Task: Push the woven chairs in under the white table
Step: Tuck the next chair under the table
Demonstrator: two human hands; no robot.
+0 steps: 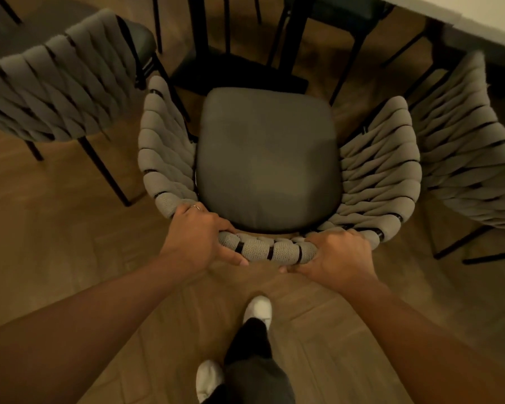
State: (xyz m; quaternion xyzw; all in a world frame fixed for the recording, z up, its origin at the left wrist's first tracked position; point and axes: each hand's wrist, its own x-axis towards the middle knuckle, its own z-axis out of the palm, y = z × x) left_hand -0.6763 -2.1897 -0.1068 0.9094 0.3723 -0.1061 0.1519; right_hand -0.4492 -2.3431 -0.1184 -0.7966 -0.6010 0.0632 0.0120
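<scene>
A woven chair [376, 170] with a dark grey seat cushion [267, 158] stands straight in front of me, its curved back toward me. My left hand [197, 237] grips the top rim of the back on the left, fingers curled over it. On the right of the same rim, my right hand [340, 255] grips it as well. The white table [461, 10] shows only as an edge at the top right, beyond the chair's front.
A second woven chair [56, 83] stands to the left and a third woven chair [467, 158] to the right, close beside the middle one. Black table legs [204, 27] rise ahead. The wooden floor [56, 243] spreads around my feet [258, 310].
</scene>
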